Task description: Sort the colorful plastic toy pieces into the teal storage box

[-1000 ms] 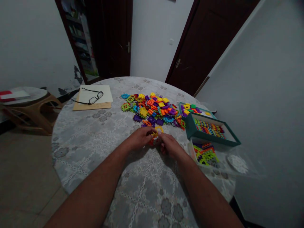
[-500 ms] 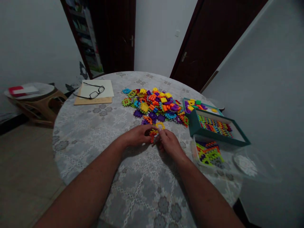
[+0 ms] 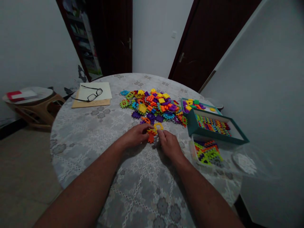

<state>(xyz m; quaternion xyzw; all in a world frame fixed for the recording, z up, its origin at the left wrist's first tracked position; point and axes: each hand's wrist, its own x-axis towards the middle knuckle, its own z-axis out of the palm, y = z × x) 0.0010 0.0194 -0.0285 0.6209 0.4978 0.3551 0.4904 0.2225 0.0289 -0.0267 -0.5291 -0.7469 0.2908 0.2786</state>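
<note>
Close to the front of a heap of toy pieces, my left hand (image 3: pixel 135 136) pinches an orange notched plastic building piece (image 3: pixel 151 137) at its left side. A yellow open-centred building piece (image 3: pixel 158 126) sits just beyond it, seemingly joined to it through a smaller yellow part. My right hand (image 3: pixel 170 145) has thumb and forefinger closed at the yellow piece's near edge; its other fingers are curled under. How the pieces lock together is too small to make out. Beyond both hands spreads the heap of mixed coloured building pieces (image 3: pixel 152 106).
On the right stand a green box (image 3: pixel 193 125) with rows of coloured pieces, a shallower tray (image 3: pixel 206 110) behind it, and a clear plastic tub (image 3: pixel 193 152) of flat pieces. A clear lid (image 3: pixel 263 163) lies beside them. Glasses (image 3: pixel 91 96) rest on paper at the left.
My right hand has drawn back slightly, and more of the orange piece shows between my hands. My left hand keeps its pinch. The whole view has shifted a little.
</note>
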